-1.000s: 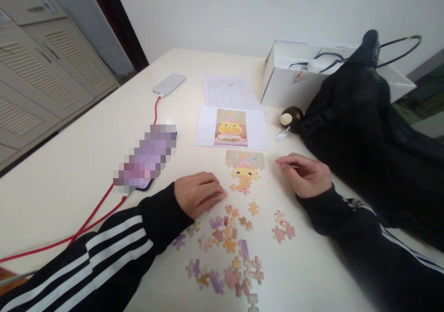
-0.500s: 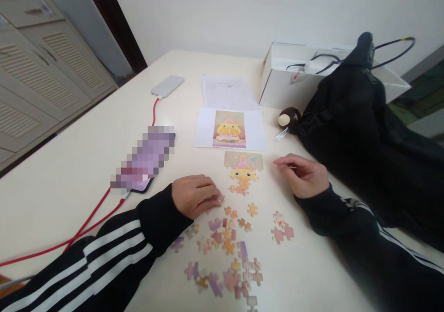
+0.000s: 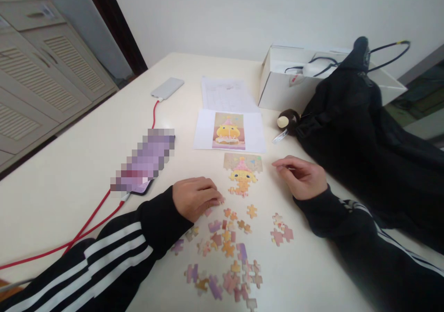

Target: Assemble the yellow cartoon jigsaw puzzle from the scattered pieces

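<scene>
My left hand [image 3: 197, 197] rests on the table with its fingers curled and together. Its fingertips are down beside a pink puzzle piece [image 3: 208, 212], and anything under them is hidden. To the right, my right hand [image 3: 302, 177] lies on its side, fingers folded in and thumb against the forefinger, with no piece visible in it. Between the hands is a partly joined puzzle [image 3: 243, 164] showing a yellow character in a pink hat. Loose puzzle pieces [image 3: 228, 248] in pink, purple and orange spread below it. A small pink cluster [image 3: 281, 234] lies apart, nearer my right forearm.
Behind the puzzle lies a printed reference picture [image 3: 229, 130] on white paper. At left are a phone [image 3: 147, 164] with a red cable and a grey power bank [image 3: 168, 88]. A white box [image 3: 286, 87], black bag [image 3: 350, 117] and brown round trinket [image 3: 293, 120] occupy the right.
The whole view has shifted very slightly. Both hands keep practically the same place and pose, and the puzzle pieces show no visible movement.
</scene>
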`<state>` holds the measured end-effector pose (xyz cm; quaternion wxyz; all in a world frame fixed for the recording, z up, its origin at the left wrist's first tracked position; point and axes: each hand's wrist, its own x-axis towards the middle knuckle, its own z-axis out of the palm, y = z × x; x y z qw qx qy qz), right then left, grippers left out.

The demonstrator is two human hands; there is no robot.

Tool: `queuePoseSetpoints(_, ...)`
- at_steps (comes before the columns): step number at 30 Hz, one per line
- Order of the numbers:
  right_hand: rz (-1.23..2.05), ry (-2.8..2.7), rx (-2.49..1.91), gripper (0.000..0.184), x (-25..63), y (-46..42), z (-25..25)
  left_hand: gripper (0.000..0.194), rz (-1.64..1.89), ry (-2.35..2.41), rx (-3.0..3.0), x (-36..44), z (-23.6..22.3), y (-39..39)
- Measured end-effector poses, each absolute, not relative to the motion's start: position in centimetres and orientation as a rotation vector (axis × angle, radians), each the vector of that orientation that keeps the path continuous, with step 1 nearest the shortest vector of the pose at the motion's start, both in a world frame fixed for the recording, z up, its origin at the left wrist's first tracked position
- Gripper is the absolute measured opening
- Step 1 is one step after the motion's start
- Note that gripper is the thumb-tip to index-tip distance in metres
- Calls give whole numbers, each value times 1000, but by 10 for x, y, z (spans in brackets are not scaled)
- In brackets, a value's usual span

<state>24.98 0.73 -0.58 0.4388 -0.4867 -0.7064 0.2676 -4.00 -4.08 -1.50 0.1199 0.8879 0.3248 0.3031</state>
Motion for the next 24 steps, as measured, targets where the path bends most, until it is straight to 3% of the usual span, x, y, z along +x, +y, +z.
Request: queuePoseSetpoints(24, 670, -1807, -1206, 14, 252, 9, -5, 19, 1054, 954, 2698, -35, -15, -41)
